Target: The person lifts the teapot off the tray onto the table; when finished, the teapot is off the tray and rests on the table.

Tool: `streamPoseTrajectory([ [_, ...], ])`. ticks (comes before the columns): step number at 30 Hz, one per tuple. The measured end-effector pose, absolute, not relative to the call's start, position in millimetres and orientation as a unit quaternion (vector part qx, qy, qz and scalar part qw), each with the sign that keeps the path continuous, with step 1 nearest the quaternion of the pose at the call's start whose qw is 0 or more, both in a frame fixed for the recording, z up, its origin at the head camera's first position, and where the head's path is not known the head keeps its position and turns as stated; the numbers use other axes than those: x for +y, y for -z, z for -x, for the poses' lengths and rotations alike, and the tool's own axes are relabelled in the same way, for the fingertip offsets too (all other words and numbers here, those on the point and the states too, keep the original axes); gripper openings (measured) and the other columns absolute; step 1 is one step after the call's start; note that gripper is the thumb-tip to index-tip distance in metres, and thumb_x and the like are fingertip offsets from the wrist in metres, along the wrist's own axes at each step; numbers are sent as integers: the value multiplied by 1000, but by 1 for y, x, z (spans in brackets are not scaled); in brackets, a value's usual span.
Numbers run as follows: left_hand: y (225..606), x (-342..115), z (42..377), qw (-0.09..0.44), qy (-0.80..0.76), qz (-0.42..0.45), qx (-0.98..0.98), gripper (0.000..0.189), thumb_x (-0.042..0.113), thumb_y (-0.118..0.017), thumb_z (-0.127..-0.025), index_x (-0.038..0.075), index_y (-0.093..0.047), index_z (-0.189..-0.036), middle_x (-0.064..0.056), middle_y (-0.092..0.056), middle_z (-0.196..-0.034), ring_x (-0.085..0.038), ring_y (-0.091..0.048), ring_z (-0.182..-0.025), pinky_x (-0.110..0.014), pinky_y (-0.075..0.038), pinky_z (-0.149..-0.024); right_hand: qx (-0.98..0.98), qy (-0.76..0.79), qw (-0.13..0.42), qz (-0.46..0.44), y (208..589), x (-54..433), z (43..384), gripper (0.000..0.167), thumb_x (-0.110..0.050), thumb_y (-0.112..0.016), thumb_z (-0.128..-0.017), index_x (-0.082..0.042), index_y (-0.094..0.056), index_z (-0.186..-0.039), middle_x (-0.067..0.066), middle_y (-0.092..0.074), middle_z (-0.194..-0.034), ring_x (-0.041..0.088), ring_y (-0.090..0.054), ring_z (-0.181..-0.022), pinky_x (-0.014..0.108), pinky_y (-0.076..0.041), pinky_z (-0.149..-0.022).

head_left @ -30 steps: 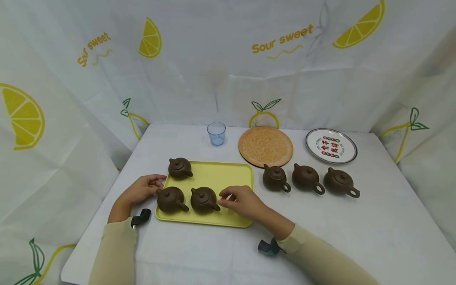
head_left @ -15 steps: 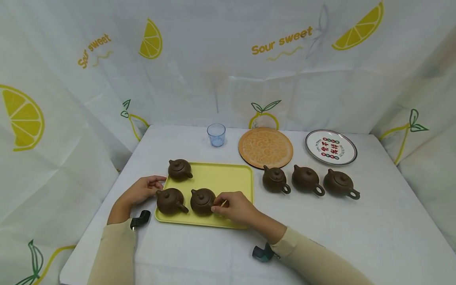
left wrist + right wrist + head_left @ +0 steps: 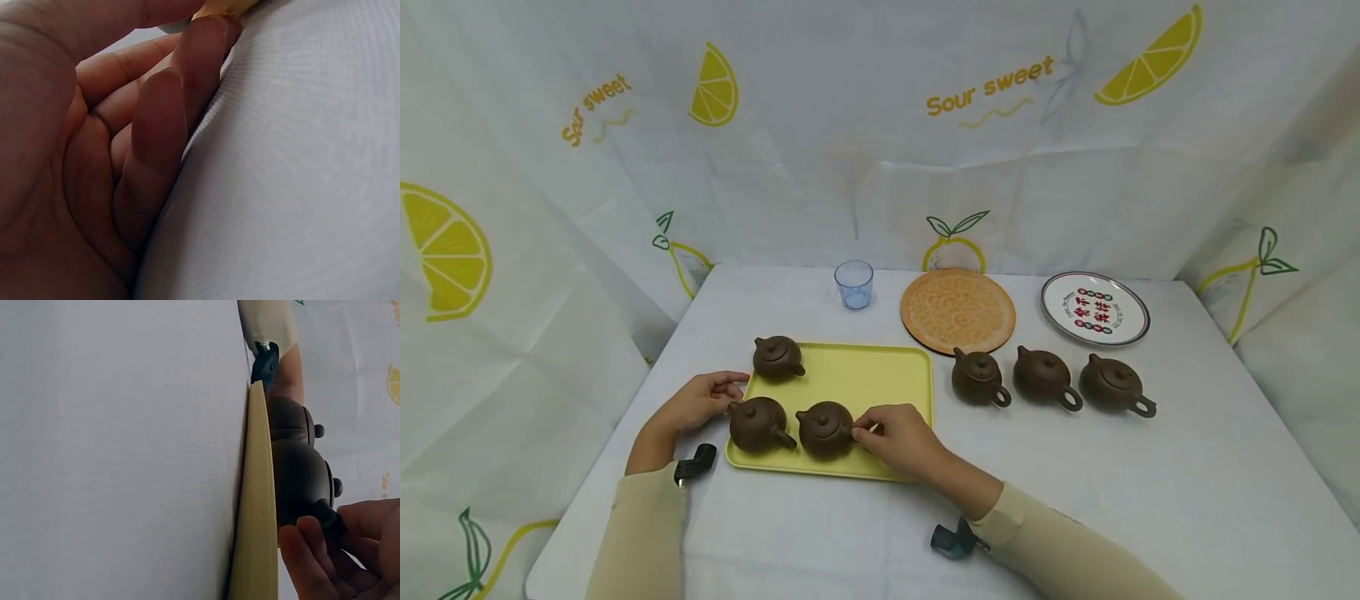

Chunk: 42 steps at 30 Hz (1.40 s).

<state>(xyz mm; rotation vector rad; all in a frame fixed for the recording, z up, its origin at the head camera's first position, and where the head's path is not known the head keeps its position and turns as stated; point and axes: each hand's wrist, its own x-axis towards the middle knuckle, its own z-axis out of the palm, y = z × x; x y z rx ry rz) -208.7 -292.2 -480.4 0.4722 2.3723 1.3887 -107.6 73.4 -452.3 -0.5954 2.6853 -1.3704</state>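
A brown teapot (image 3: pixel 825 430) sits at the front middle of the yellow tray (image 3: pixel 865 367), and my right hand (image 3: pixel 901 437) pinches its handle between thumb and fingers. The right wrist view shows this right hand (image 3: pixel 344 550) at the handle, beside the tray's rim. Two more brown teapots stand on the tray: a front-left teapot (image 3: pixel 758 425) and a back-left teapot (image 3: pixel 778 358). My left hand (image 3: pixel 695 404) rests on the table at the tray's left edge, fingers loosely bent, with fingertips by the rim. Its thumb tip is partly hidden by the front-left teapot.
Right of the tray, three brown teapots stand in a row: the nearest teapot (image 3: pixel 977 377), a middle teapot (image 3: pixel 1042 375) and a right teapot (image 3: pixel 1112 383). Behind are a blue glass (image 3: pixel 854 285), a round orange-brown mat (image 3: pixel 958 312) and a white plate (image 3: pixel 1093 308).
My right hand has moved left and taken hold of the front middle teapot's handle. That teapot has turned and shifted slightly left. The left hand has stayed in place.
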Motion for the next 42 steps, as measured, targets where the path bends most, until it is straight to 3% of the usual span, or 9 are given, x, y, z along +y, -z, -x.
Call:
streamPoseTrajectory([
  [13,483,-294,211,165,-494,-188,833,48,-11,-50,-83,-14,-49,-131,-9,-64,-90,-12,-59,-78,-23,-46,-66,852,495,-20,167,446,109,95,5,-11,-69,-90,-11,-74,-90,-4,-67,-71,8,-62,-62,26,-47,-55],
  [23,485,-297,212,169,-491,-183,835,49,-11,-50,-83,-12,-49,-132,-12,-63,-91,-13,-57,-76,-23,-45,-64,865,491,-41,96,439,155,77,6,-9,-71,-88,-13,-74,-92,-4,-70,-84,11,-67,-69,26,-51,-59],
  [31,483,-299,212,163,-482,-186,840,49,-10,-49,-83,-13,-49,-131,-8,-64,-90,-13,-58,-78,-23,-46,-66,872,481,-72,54,440,184,66,7,-7,-71,-88,-11,-74,-92,-3,-70,-81,10,-66,-68,26,-50,-58],
  [42,483,-296,212,171,-482,-176,841,48,-11,-50,-84,-13,-49,-131,-11,-63,-90,-13,-58,-78,-23,-46,-67,899,433,-61,8,445,214,44,5,-11,-72,-88,-12,-74,-92,-6,-70,-80,7,-66,-67,26,-50,-59],
])
